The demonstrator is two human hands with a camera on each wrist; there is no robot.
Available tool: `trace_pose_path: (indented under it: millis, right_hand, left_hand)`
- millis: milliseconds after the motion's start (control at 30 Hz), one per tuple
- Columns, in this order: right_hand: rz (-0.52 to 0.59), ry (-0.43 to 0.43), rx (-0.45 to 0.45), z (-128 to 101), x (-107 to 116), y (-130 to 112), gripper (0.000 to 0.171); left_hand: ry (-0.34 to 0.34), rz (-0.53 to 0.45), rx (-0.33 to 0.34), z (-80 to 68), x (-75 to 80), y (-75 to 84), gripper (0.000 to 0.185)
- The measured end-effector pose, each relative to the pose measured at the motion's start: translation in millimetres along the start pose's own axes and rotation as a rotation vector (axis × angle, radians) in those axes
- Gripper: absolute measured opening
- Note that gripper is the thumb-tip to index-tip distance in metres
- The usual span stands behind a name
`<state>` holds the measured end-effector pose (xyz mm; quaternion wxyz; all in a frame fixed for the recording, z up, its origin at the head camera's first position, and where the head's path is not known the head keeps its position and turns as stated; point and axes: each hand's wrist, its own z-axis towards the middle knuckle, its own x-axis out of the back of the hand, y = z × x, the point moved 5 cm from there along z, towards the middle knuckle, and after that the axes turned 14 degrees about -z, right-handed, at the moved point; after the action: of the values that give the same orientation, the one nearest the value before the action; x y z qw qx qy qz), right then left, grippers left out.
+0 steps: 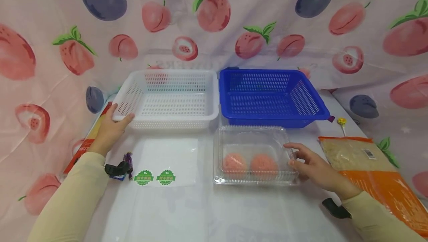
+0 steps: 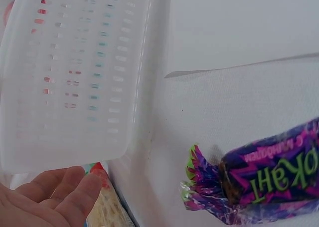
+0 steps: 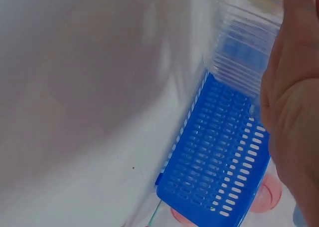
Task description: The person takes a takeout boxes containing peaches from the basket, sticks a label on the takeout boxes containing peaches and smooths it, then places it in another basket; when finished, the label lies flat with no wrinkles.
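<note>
My left hand [image 1: 112, 128] touches the front left corner of a white perforated basket [image 1: 174, 117], thumb by the front rim. In the left wrist view its loosely bent fingers [image 2: 82, 199] lie against the basket's end [image 2: 70, 137]. At the right edge of a clear plastic clamshell box [image 1: 252, 138], my right hand [image 1: 314, 167] holds the side between thumb and fingers. Two round, rough, pinkish-orange balls [image 1: 264, 165] show inside the box. The right wrist view shows part of the box [image 3: 244, 52] beside the hand [image 3: 296, 102], with its fingertips out of sight.
A blue perforated basket [image 1: 274, 117] stands behind the box. A clear sheet with two green stickers [image 1: 166, 177] lies left of it. A purple-wrapped candy [image 2: 274, 172] lies near my left wrist. Orange packaging [image 1: 374, 182] and a yellow lollipop [image 1: 341, 121] lie right; a red-yellow packet [image 1: 80, 152] left.
</note>
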<state>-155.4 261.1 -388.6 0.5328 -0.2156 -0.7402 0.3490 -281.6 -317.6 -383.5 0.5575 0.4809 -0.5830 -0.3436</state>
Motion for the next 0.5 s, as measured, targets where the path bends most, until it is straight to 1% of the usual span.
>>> trace_pose_path:
  millis: [167, 400, 500]
  right_hand:
    - [-0.022, 0.007, -0.028, 8, 1, 5, 0.055]
    - [-0.051, 0.021, -0.016, 16, 5, 8, 0.055]
    - [-0.052, 0.012, -0.022, 19, 8, 9, 0.056]
  left_hand:
    - [0.002, 0.003, 0.003, -0.3, 0.7, -0.3, 0.103]
    - [0.002, -0.005, 0.013, 0.5, -0.3, -0.2, 0.104]
    - [-0.001, -0.017, 0.012, 1.0, -0.9, -0.8, 0.103]
